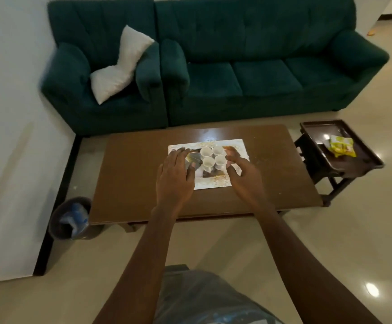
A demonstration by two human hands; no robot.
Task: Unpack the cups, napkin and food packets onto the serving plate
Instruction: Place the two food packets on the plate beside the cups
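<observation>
Here cups [208, 162] stand between fingers [181, 151] of left hand [175, 175] and right hand [245, 175]

The table [132, 178] is brown wood, low and wide. It stands on the pale, shiny floor [330, 242]. One thing lies right on its top: the serving plate [238, 148], flat and white with a yellowish pattern round its edge. It sits near the middle of the table, a little toward 12 o'clock. A bright spot of light shines on the wood at 12 o'clock. There may be small pale specks at 3 o'clock, but it is too blurry to be sure.
</observation>
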